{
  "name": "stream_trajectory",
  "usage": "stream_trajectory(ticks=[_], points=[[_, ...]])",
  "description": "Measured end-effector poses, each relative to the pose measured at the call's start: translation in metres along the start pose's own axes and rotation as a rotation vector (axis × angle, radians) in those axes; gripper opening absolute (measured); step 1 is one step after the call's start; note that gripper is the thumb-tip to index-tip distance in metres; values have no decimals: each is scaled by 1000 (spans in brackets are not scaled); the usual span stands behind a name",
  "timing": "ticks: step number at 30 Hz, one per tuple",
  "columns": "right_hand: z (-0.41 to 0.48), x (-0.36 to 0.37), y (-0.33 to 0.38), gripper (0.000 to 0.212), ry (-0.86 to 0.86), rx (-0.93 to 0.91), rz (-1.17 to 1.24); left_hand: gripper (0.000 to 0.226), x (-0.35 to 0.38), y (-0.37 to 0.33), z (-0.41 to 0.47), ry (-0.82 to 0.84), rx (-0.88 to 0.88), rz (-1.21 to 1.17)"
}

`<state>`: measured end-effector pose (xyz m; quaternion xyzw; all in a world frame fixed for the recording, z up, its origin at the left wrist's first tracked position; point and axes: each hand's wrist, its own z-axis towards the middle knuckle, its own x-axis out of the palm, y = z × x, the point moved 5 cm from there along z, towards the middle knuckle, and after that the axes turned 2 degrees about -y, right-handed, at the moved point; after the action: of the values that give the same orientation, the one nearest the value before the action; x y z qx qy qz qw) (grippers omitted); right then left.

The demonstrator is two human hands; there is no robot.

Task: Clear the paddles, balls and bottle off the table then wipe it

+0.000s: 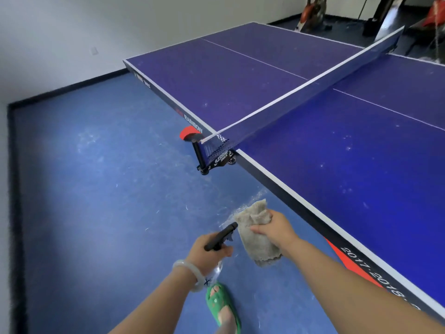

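1. The fingers (pixel 225 250) of my left hand (pixel 207 251) are curled tight round the neck of a spray bottle (pixel 222 235), under its black trigger head. The nozzle points up and to the right, at the cloth. The bottle's clear body hangs below my palm, beside my wrist.
2. The fingers (pixel 271 216) of my right hand (pixel 277 229) are bunched shut on a beige cloth (pixel 257 239), with my thumb pressed against its near face. One end sticks up above my fist and the longer part hangs down below it.
3. The nozzle sits just beside the cloth. A faint pale mist shows around the cloth's upper end.
4. A pale bracelet (pixel 185 268) circles my left wrist.
5. Both hands are held over the blue floor (pixel 96 189), just off the near edge of the worktop (pixel 361 153), touching neither.
6. Below my left arm is my foot in a green sandal (pixel 221 304).
7. The blue worktop carries only white specks and smudges. Its net (pixel 301 92) runs across, clamped at the near post (pixel 204 160).
8. A red rounded blade (pixel 189 133), likely a paddle, shows at the worktop's edge just beyond that post. I cannot tell what it rests on.
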<state>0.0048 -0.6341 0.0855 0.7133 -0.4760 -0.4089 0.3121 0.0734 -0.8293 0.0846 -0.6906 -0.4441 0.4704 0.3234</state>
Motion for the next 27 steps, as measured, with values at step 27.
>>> stream_trajectory(ticks=[27], points=[[252,31,87,66,289,155,95,14,-61,-38,208,-132,-112,-66]])
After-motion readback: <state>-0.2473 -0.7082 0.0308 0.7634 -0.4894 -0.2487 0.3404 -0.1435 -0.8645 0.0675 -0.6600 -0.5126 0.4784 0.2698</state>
